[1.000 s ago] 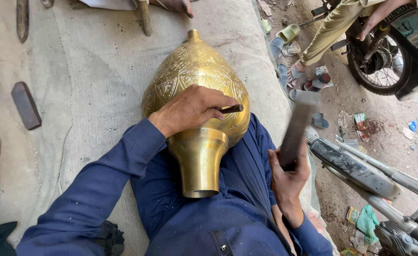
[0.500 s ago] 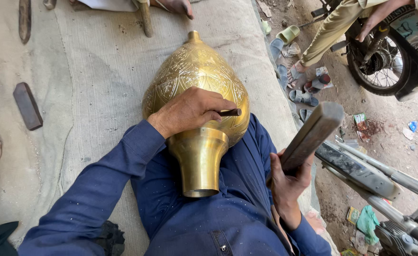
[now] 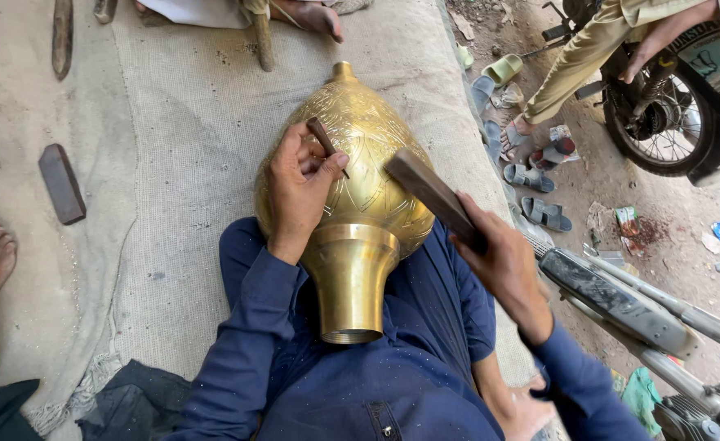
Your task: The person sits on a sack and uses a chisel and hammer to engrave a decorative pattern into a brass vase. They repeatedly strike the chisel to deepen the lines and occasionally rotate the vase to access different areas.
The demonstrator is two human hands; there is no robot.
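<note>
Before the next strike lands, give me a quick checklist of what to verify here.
1. Chisel tip on the brass vessel: ok, it touches the engraved wall.
2. Left hand grip on the chisel: ok, fingers pinch it and the palm rests on the brass.
3. Right hand grip on the wooden mallet bar: ok, closed round its lower end.
4. Bar lined up with the chisel head: cannot tell.
5. Vessel steady on the lap: ok, its neck lies on the blue cloth.

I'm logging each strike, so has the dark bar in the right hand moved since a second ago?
Yes. The right hand has swung the dark bar left, from beside the brass vessel to the chisel.
</note>
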